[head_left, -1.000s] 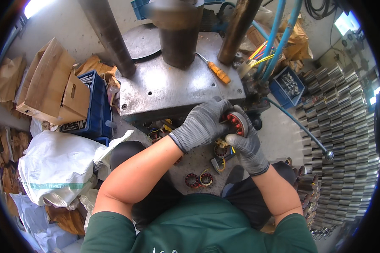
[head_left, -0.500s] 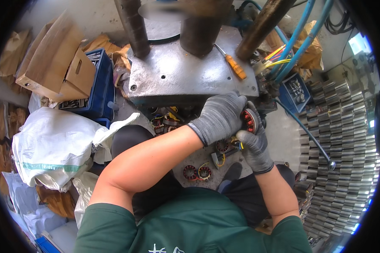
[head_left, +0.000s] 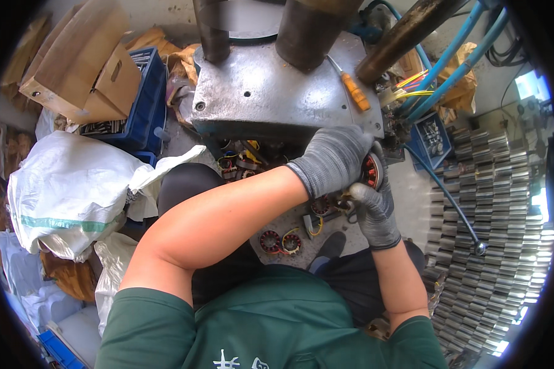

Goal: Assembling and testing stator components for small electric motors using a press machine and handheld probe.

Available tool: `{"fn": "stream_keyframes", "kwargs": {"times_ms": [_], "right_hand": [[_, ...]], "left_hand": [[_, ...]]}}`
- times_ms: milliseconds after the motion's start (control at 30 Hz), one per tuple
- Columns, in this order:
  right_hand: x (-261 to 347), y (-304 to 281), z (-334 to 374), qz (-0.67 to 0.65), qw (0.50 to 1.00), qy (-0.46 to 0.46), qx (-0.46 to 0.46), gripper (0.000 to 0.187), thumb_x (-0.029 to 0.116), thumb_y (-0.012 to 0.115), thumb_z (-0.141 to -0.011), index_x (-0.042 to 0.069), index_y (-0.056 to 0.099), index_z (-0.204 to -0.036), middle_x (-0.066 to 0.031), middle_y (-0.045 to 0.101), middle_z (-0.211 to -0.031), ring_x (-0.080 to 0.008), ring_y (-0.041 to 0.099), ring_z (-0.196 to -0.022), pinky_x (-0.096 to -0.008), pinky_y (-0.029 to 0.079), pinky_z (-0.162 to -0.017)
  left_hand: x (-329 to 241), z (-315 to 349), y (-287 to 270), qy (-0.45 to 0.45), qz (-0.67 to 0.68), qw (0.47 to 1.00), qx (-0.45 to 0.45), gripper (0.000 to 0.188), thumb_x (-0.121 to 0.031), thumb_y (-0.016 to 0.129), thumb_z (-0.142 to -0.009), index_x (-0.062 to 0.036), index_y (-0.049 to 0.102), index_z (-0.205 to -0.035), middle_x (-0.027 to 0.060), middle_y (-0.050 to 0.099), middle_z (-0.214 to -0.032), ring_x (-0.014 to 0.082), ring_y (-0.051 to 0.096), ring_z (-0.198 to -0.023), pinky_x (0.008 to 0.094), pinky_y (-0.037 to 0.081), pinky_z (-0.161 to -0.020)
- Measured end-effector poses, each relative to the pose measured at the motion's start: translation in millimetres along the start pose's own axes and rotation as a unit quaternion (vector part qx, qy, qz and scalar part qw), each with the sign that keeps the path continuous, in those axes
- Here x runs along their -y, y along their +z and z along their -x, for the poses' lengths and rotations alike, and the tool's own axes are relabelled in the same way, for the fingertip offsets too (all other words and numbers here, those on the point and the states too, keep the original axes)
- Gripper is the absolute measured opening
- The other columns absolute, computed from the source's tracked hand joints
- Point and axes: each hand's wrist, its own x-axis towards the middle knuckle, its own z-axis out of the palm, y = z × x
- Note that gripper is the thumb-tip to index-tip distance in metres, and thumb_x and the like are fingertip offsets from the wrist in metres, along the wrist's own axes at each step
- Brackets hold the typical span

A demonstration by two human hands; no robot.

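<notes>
A ring-shaped motor stator point(head_left: 370, 172) with red windings sits upright in my right hand point(head_left: 377, 216). That gloved hand is closed around its rim, thumb at the near side, with short wires beneath. Against the stator's left and far side is my left hand point(head_left: 334, 161), also in a grey knit glove, its fingers curled. What those fingers pinch is hidden behind the hand. Both hands are just in front of the near edge of a metal press bed point(head_left: 277, 92). On the floor below lie two more stators, one point(head_left: 269, 242) beside the other point(head_left: 291, 243).
An orange-handled screwdriver point(head_left: 354, 92) lies on the press bed between thick steel columns point(head_left: 391, 46). More stators point(head_left: 243, 163) lie under the bed. At left are a white sack point(head_left: 68, 190), a cardboard box point(head_left: 80, 67) and a blue crate point(head_left: 148, 111). Stacked metal cores point(head_left: 492, 234) line the right.
The whole view has shifted slightly, and both hands with the stator appear a little further right. My grip on the stator looks the same.
</notes>
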Motion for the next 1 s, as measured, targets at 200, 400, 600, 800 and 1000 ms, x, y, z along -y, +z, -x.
{"fn": "stream_keyframes", "kwargs": {"times_ms": [200, 400, 600, 800, 1000], "right_hand": [[12, -13, -4, -0.021, 0.994, 0.012, 0.102, 0.127, 0.018, 0.098, -0.074, 0.012, 0.022, -0.175, -0.0096, 0.045, -0.168, -0.027, 0.047, -0.153, -0.0453, 0.042, -0.126], [6, -19, -4, 0.044, 0.994, -0.023, 0.102, 0.127, 0.019, 0.099, -0.074, 0.012, 0.022, -0.175, -0.0089, 0.042, -0.171, -0.026, 0.046, -0.154, -0.0443, 0.04, -0.128], [-10, -17, -7, 0.035, 0.996, -0.057, 0.057, 0.122, 0.017, 0.097, -0.075, 0.011, 0.026, -0.174, -0.0087, 0.046, -0.169, -0.0243, 0.047, -0.153, -0.0422, 0.041, -0.127], [-6, -14, -8, -0.025, 0.997, -0.05, 0.051, 0.112, 0.014, 0.092, -0.075, 0.01, 0.034, -0.171, -0.0106, 0.052, -0.163, -0.0265, 0.052, -0.15, -0.043, 0.044, -0.126], [24, -14, -7, -0.163, 0.984, -0.055, 0.048, 0.115, 0.006, 0.086, -0.067, 0.016, 0.035, -0.169, -0.0123, 0.056, -0.158, -0.0334, 0.057, -0.145, -0.0489, 0.049, -0.123]], "left_hand": [[3, -7, 1, 0.01, -0.007, 1.0, 0.01, 0.03, -0.021, 0.078, -0.09, -0.0034, 0.075, -0.114, 0.0208, 0.076, -0.108, 0.0374, 0.077, -0.104, 0.0465, 0.062, -0.091], [1, -6, -5, 0.003, 0.001, 0.999, 0.04, 0.028, -0.021, 0.077, -0.09, -0.0041, 0.075, -0.112, 0.0206, 0.076, -0.108, 0.0369, 0.077, -0.105, 0.0473, 0.061, -0.093], [0, -8, 2, 0.0, -0.016, 1.0, 0.009, 0.032, -0.023, 0.076, -0.089, -0.004, 0.074, -0.115, 0.0203, 0.074, -0.108, 0.0373, 0.075, -0.108, 0.0471, 0.06, -0.095], [4, 0, -4, 0.006, 0.056, 0.998, -0.013, 0.044, -0.023, 0.077, -0.088, -0.0021, 0.071, -0.126, 0.0221, 0.073, -0.114, 0.0404, 0.073, -0.109, 0.0473, 0.06, -0.097], [-1, 21, -16, 0.007, 0.272, 0.96, -0.068, 0.092, -0.033, 0.096, -0.082, -0.0034, 0.051, -0.156, 0.0178, 0.067, -0.137, 0.0285, 0.067, -0.129, 0.0429, 0.052, -0.115]]}}
